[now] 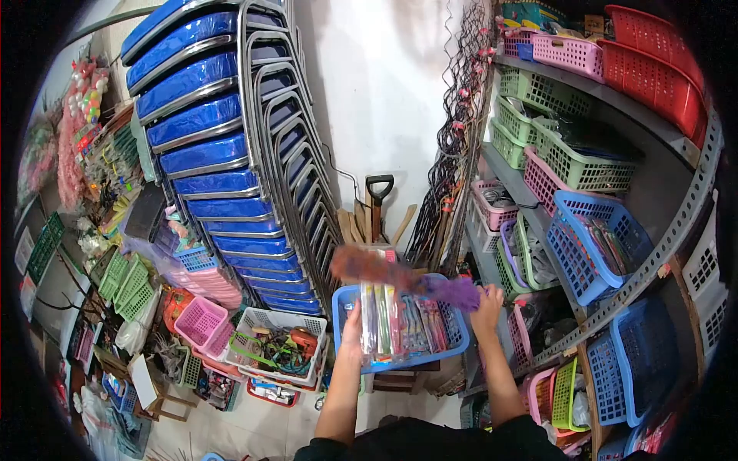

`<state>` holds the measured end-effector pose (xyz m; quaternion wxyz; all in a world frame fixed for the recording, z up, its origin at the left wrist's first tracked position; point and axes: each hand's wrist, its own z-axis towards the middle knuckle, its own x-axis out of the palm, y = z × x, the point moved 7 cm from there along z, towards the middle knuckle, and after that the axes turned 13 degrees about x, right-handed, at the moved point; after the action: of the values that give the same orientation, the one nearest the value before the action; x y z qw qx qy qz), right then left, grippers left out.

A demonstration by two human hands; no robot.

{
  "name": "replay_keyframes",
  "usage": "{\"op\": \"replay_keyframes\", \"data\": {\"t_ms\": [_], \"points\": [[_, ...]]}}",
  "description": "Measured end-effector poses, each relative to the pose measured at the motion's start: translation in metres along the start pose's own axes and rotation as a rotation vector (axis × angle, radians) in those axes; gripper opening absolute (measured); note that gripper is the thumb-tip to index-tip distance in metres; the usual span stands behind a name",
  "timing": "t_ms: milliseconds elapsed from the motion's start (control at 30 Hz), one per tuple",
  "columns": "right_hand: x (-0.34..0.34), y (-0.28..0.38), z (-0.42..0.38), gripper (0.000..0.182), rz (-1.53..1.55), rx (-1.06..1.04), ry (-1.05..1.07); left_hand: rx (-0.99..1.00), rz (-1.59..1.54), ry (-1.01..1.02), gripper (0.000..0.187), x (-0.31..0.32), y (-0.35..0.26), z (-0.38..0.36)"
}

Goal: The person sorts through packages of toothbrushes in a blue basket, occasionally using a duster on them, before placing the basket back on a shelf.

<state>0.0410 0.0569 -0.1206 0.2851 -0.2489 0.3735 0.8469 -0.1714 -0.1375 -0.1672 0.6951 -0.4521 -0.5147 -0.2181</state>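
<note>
Item: one long duster (453, 293), blurred orange-brown and purple, passing crosswise above the packets. Right hand (487, 309): closing round the duster's purple end. Left hand (351, 329): appearing to grip the left edge of the clear-wrapped packets (380, 326); its far fingers are hiding, so the exact hold is not showing. Blue basket (411, 359): holding the packets, with more coloured ones lying to the right. Surroundings: stacked blue chairs (209, 157) rising on the left, a white basket (269, 371) of tools sitting below them, a metal shelf (667, 140) bearing baskets on the right.

Handling notes, by judgement: slick wrappers are calling for light, even strokes; the left hand is serving best by steadying the packets clear of the duster's path; the duster's far end is needing room beside the chair frames, lest it be snagging
</note>
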Motion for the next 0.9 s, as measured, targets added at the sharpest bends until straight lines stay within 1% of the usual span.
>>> {"op": "replay_keyframes", "data": {"t_ms": [33, 100, 133, 167, 200, 233, 267, 300, 333, 367, 400, 433, 467, 500, 567, 600, 633, 667, 700, 767, 800, 833, 900], "points": [[0.000, 0.003, 0.002, 0.024, 0.000, 0.003, -0.002, -0.014, -0.001, -0.005, 0.055, -0.003, 0.003, 0.004], [0.000, 0.008, 0.003, 0.022, 0.011, 0.008, 0.023, 0.042, 0.025, -0.039, 0.052, -0.001, -0.002, 0.001], [-0.003, 0.007, 0.001, 0.022, 0.010, 0.008, 0.025, 0.062, 0.013, -0.081, 0.051, -0.016, -0.003, 0.005], [-0.005, 0.008, -0.006, 0.022, 0.037, -0.057, 0.073, 0.082, -0.001, -0.125, 0.050, -0.046, -0.003, 0.013], [-0.004, 0.010, -0.013, 0.022, 0.065, -0.123, 0.121, 0.171, -0.173, 0.157, 0.046, -0.087, -0.005, 0.029], [-0.002, 0.004, -0.020, 0.022, 0.065, -0.128, 0.125, 0.044, -0.024, -0.126, 0.043, -0.091, -0.007, 0.028], [0.004, -0.002, -0.029, 0.023, 0.071, -0.135, 0.169, 0.070, 0.008, -0.168, 0.043, -0.076, -0.009, 0.020], [0.008, -0.005, -0.036, 0.023, 0.075, -0.142, 0.214, 0.095, 0.041, -0.209, 0.042, -0.006, -0.023, 0.001], [0.014, -0.009, -0.040, 0.024, 0.069, -0.060, 0.268, 0.014, -0.069, 0.495, 0.047, -0.038, -0.024, 0.020], [0.023, -0.012, -0.046, 0.024, 0.067, -0.058, 0.271, 0.248, -0.015, -0.144, 0.050, -0.083, -0.014, 0.012], [0.044, -0.024, -0.050, 0.029, 0.015, 0.039, 0.302, 0.151, 0.020, -0.139, 0.051, -0.055, -0.011, 0.004], [0.060, -0.032, -0.053, 0.033, -0.038, 0.137, 0.332, 0.054, 0.055, -0.135, 0.052, -0.046, -0.006, 0.000], [0.078, -0.038, -0.059, 0.042, -0.007, 0.211, 0.413, 0.038, 0.048, -0.068, 0.054, -0.064, 0.003, 0.006], [0.081, -0.029, -0.062, 0.042, -0.009, 0.216, 0.416, 0.033, 0.049, -0.071, 0.054, -0.060, 0.004, 0.003], [0.099, -0.010, -0.074, 0.042, 0.195, 0.410, 0.666, -0.008, -0.018, 0.010, 0.057, -0.033, 0.004, -0.008], [0.113, -0.010, -0.086, 0.042, 0.192, 0.415, 0.669, -0.024, -0.087, 0.050, 0.058, -0.023, 0.003, -0.012], [0.130, -0.011, -0.098, 0.038, 0.119, 0.293, 0.556, -0.027, -0.089, 0.045, 0.058, -0.030, 0.004, -0.012], [0.138, -0.006, -0.107, 0.035, 0.048, 0.171, 0.442, -0.019, -0.064, -0.017, 0.059, -0.048, 0.006, -0.011], [0.143, -0.001, -0.114, 0.035, 0.046, 0.173, 0.448, -0.010, -0.040, -0.078, 0.060, -0.055, 0.006, -0.011], [0.162, -0.002, -0.132, 0.038, -0.009, 0.329, 0.621, 0.013, -0.004, -0.124, 0.061, -0.064, 0.004, -0.013], [0.170, 0.001, -0.139, 0.045, -0.090, 0.287, 0.720, 0.026, 0.055, -0.152, 0.060, -0.070, 0.003, -0.016], [0.171, 0.000, -0.144, 0.045, -0.093, 0.289, 0.727, 0.037, 0.115, -0.180, 0.060, -0.063, -0.001, -0.020], [0.174, -0.003, -0.156, 0.042, -0.156, 0.347, 0.769, 0.058, 0.132, -0.190, 0.059, -0.050, -0.006, -0.024]]}}
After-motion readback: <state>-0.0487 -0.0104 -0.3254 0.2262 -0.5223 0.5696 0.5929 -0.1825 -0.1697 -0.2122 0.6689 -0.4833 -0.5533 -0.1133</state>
